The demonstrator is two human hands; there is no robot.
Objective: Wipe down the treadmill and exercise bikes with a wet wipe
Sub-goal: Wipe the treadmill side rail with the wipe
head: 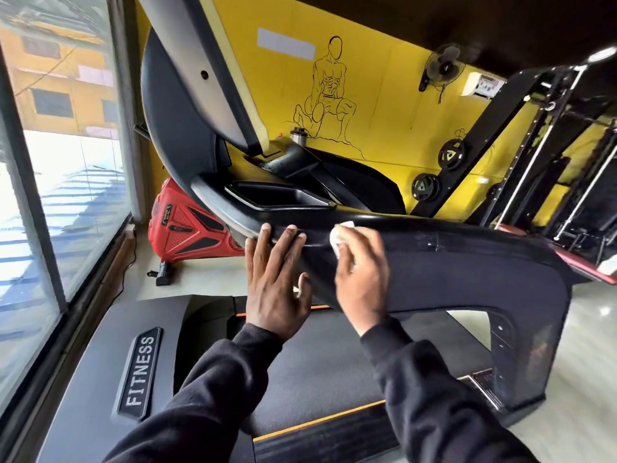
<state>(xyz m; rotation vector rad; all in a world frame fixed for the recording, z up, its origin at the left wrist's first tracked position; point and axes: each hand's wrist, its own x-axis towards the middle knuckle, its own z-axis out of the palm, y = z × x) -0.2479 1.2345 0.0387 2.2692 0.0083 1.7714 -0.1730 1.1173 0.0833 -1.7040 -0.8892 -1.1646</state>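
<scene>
The wet wipe [340,233] sits at frame centre, bunched white, against the front face of the treadmill's black handlebar [450,262]. My right hand [362,279] covers most of it: fingers together and curled over the wad, pressing it to the bar. Only the upper edge of the wipe shows above my fingertips. Whether my thumb is pinching it from below, I cannot tell.

My left hand [277,279] lies just left of the wipe, apart from it, flat on the same bar. Fingers straight and slightly spread, tips reaching the bar's upper rim; it holds nothing. Both wrists are in black sleeves [213,389] entering from the bottom of the frame.

The bar runs from centre left to the right edge, then drops into a black upright [531,345] at lower right. Above it, a recessed tray [267,195] in the console, with the console panel [187,105] rising tilted into the upper left. Below my hands: the running belt [320,372] with orange trim, and the motor cover bearing a "FITNESS" badge [140,372] at lower left.

Beyond, a red exercise bike [190,225] stands on the floor at centre left beside the window [50,162]. The yellow wall [384,95] at top centre carries a line drawing of a muscular figure; a wall fan [440,65] and black weight racks [551,155] occupy the upper right.
</scene>
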